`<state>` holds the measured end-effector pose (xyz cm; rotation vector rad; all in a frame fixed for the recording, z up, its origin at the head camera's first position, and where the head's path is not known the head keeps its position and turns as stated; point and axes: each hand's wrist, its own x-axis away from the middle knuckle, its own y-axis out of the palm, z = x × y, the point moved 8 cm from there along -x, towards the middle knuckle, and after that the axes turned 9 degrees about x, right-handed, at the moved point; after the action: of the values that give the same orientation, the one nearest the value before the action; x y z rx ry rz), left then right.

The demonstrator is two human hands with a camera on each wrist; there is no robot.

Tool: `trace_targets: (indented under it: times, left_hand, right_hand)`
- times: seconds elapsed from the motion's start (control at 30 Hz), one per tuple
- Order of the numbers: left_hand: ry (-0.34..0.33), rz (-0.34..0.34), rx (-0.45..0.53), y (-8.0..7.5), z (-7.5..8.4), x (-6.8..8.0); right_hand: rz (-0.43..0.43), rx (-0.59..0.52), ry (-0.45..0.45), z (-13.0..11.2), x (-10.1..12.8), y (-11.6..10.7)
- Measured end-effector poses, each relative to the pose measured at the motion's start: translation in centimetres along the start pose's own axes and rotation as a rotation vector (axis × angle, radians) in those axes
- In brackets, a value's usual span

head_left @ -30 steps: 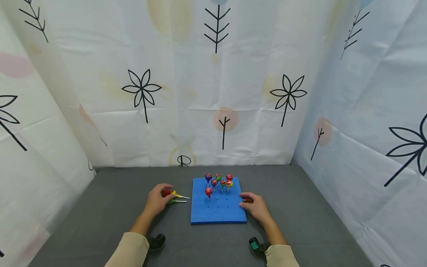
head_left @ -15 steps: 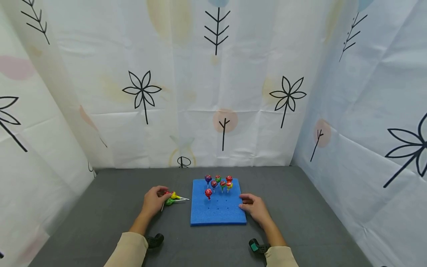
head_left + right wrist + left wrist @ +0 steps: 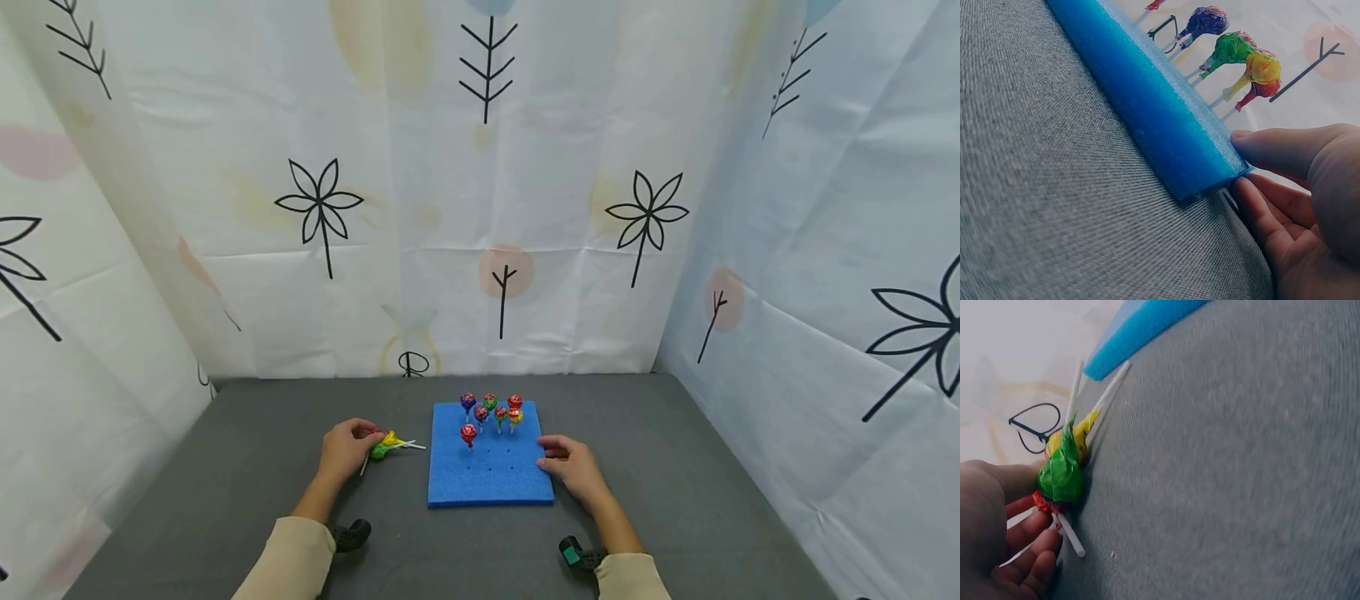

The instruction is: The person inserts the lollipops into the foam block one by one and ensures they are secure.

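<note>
My left hand (image 3: 345,451) is at a small bunch of lollipops left of the board, its thumb and fingers around a red lollipop (image 3: 1041,501) mostly hidden by them. Against the thumb lies a green lollipop (image 3: 1062,475), with a yellow lollipop (image 3: 1088,424) just behind it. White sticks also show between the fingers in the left wrist view. My right hand (image 3: 572,463) grips the right edge of a blue foam board (image 3: 491,487), thumb on top and fingers at the underside. Several wrapped lollipops stand upright in the board's far part, including a red one (image 3: 468,433) nearer the middle.
Small holes (image 3: 490,468) mark the near part of the board. The grey table (image 3: 480,550) runs back to a white patterned curtain (image 3: 420,292), with curtains at both sides too. Dark wrist devices (image 3: 352,535) sit at both wrists.
My left hand has drawn slightly left, and a white stick now points down below it. The green lollipop has shifted and its stick now crosses the yellow one's. My right hand stays on the board.
</note>
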<state>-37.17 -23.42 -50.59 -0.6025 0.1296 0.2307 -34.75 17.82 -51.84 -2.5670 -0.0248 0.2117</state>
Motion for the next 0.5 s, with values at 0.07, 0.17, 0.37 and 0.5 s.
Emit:
trace_targets:
  times: [0.07, 0.17, 0.37, 0.5]
  left_hand:
    - [-0.016, 0.008, -0.005, -0.02, -0.12, 0.01]
    - [-0.036, 0.016, -0.01, -0.05, -0.2, 0.04]
    - [-0.057, -0.031, -0.043, 0.01, 0.19, 0.12]
    - [-0.102, -0.085, -0.074, 0.15, 0.6, 0.25]
  right_hand:
    - [0.0, -0.001, -0.002, 0.0, -0.02, 0.02]
    - [-0.001, -0.003, -0.003, -0.04, -0.02, 0.04]
    - [-0.002, 0.004, 0.01, -0.02, 0.02, 0.08]
    - [-0.003, 0.009, 0.006, -0.08, 0.04, 0.05]
